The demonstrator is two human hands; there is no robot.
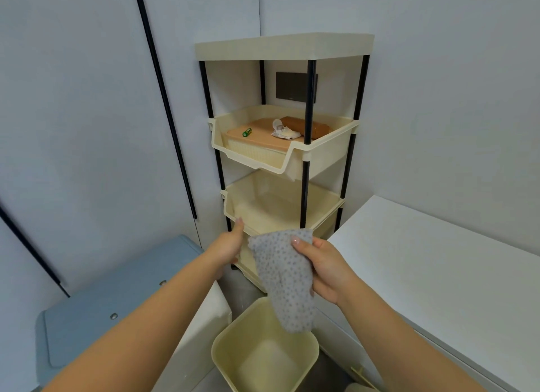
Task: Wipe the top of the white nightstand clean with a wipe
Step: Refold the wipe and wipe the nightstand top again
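My right hand (pixel 327 270) pinches a grey dotted wipe (pixel 285 280) by its upper edge, and the cloth hangs down over a cream bin. My left hand (pixel 229 244) is just left of the wipe, fingers apart and holding nothing, in front of the rack's lower tray. The white nightstand (pixel 444 277) fills the right side, and its flat top shows nothing lying on it.
A cream shelf rack (pixel 280 158) with black posts stands ahead in the corner; its middle tray holds a lidded basket, a green battery and a wipes pack. A cream bin (pixel 264 359) sits on the floor below the wipe. A blue box (pixel 117 298) lies at left.
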